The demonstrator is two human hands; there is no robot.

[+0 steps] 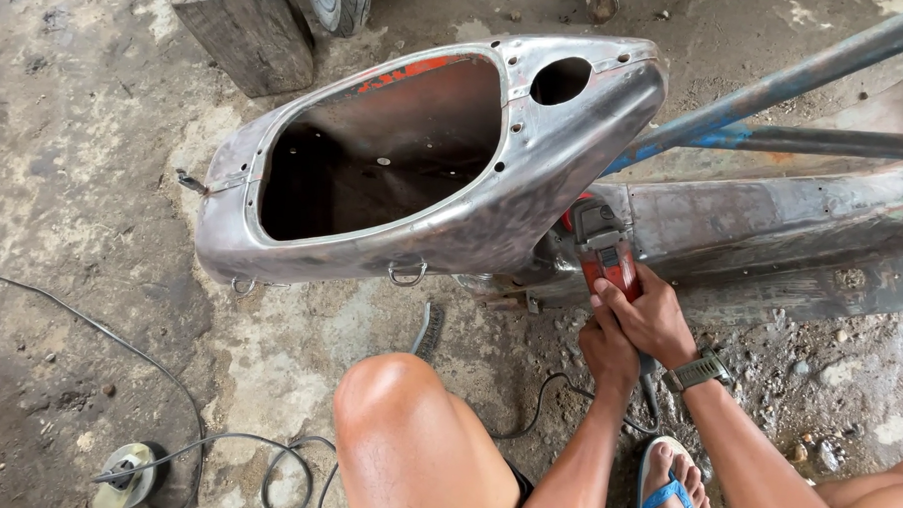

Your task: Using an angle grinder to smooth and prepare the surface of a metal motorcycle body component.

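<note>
A bare metal scooter body shell point(493, 200) lies on the concrete floor, its large seat opening facing up. Low against its right underside sits a red and black angle grinder point(604, 251). My right hand point(657, 316) wraps the grinder's red body from above, a watch on that wrist. My left hand point(608, 352) grips the grinder's rear end just below the right hand. The grinder's disc is hidden behind the shell.
A black cable point(167, 374) runs over the floor to a round disc-like object point(124, 473) at lower left. A wire brush point(429, 330) lies under the shell. A wooden block point(247, 29) and tyre point(338, 2) stand behind. Blue metal tubes point(777, 90) cross at right.
</note>
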